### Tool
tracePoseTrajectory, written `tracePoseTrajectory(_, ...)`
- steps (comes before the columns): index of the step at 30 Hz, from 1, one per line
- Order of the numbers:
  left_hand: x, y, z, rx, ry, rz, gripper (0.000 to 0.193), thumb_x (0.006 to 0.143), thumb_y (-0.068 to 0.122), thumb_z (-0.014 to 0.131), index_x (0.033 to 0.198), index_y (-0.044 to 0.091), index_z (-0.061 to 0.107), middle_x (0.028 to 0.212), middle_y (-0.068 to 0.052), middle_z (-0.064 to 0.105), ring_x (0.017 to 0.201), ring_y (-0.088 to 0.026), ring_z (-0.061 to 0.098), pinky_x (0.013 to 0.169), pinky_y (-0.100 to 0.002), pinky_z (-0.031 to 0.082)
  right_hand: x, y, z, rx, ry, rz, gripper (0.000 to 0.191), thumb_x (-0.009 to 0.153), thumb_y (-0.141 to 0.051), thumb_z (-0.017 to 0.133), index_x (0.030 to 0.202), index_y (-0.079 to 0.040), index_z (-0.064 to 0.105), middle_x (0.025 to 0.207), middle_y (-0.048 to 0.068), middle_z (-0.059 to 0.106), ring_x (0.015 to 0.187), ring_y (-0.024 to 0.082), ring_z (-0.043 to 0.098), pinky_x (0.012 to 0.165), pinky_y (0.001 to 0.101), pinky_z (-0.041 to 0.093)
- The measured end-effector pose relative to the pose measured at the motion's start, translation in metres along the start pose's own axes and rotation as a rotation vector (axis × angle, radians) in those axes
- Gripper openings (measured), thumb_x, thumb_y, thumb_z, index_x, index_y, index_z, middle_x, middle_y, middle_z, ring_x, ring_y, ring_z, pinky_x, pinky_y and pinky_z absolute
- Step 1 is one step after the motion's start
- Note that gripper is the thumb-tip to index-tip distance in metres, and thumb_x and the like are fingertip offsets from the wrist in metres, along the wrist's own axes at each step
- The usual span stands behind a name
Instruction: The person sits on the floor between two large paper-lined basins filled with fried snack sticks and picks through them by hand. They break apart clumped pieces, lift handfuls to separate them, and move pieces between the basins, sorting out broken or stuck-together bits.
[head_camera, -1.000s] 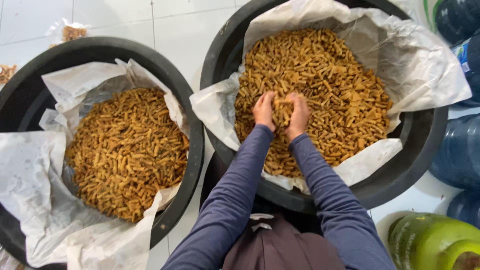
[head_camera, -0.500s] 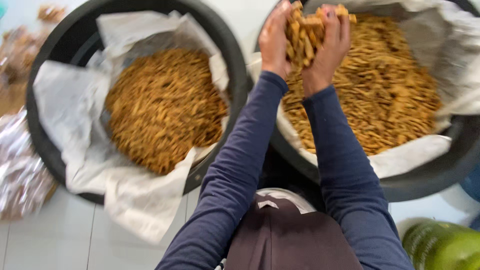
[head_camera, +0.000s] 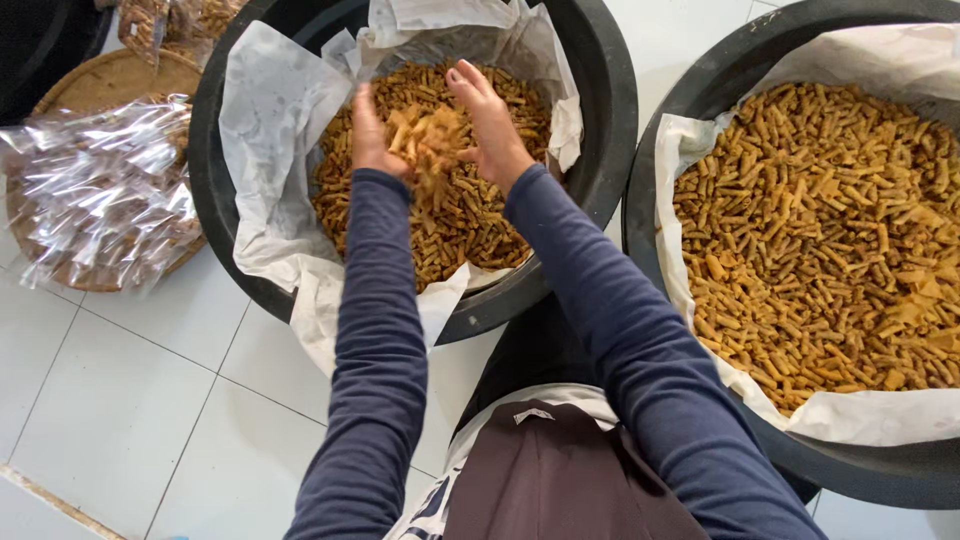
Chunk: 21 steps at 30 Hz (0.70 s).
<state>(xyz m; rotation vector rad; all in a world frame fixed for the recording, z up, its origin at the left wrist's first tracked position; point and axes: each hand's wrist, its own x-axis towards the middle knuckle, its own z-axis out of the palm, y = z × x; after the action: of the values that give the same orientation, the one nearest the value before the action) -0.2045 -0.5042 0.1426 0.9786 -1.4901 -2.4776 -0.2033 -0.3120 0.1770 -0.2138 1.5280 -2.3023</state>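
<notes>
Fingers: we see both sets spread and parted, palms turned toward each other, with a loose clump of snack sticks (head_camera: 432, 140) between them; the clump is blurred and looks to be spilling, so we cannot tell whether either hand has any real hold on it.
Left hand (head_camera: 368, 135): upper middle of the frame, left of the clump, touching it.
Right hand (head_camera: 492, 125): just right of the clump, fingers pointing to the top of the frame.
Relation: the sticks sit between the palms and straight above the left tub (head_camera: 225, 100); both hands are equally near.
Long axis: none for the clump; single sticks lie every way.
Arms: both sleeves (head_camera: 380, 340) run up from the lower middle, converging over the left tub.
Left tub: black, paper-lined (head_camera: 265, 130), part full.
Right tub (head_camera: 720, 80): right of the frame, fuller, well apart from the hands.
Far left: clear bags (head_camera: 95, 190) on a woven tray (head_camera: 95, 85), on the tiled floor (head_camera: 120, 400).
</notes>
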Motion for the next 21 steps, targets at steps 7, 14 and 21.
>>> tracePoseTrajectory(7,0.005,-0.017,0.011,0.108,0.063,0.173,0.071,0.098,0.06,0.048,0.158,0.023,0.036,0.17,-0.001,0.03,0.155,-0.031,0.022,0.11,-0.08,0.018,-0.098,-0.076,-0.068,0.06,-0.235,0.08,0.046,0.111,-0.032,0.06,0.149,-0.006,0.056,0.136,0.011,0.06,0.125,0.023,0.059,0.1,0.0438,0.051)
tracePoseTrajectory(14,-0.105,-0.112,0.177,-0.197,-0.401,0.471,0.033,0.111,0.025,0.061,0.14,0.01,0.057,0.142,-0.001,0.056,0.125,-0.017,0.051,0.101,-0.04,0.041,-0.254,-0.144,-0.239,0.02,0.105,-0.201,0.036,0.11,-0.024,0.058,0.141,-0.005,0.058,0.131,0.013,0.067,0.122,0.029,0.069,0.105,0.0518,0.057)
tracePoseTrajectory(21,-0.237,-0.274,0.326,0.051,-0.942,0.32,0.029,0.107,0.018,0.067,0.131,0.001,0.066,0.117,-0.007,0.068,0.102,-0.014,0.061,0.092,-0.03,0.05,-0.362,-0.045,-0.441,-0.198,0.869,0.176,0.033,0.103,-0.029,0.064,0.131,-0.012,0.061,0.1,0.005,0.063,0.084,0.018,0.062,0.083,0.0521,0.058)
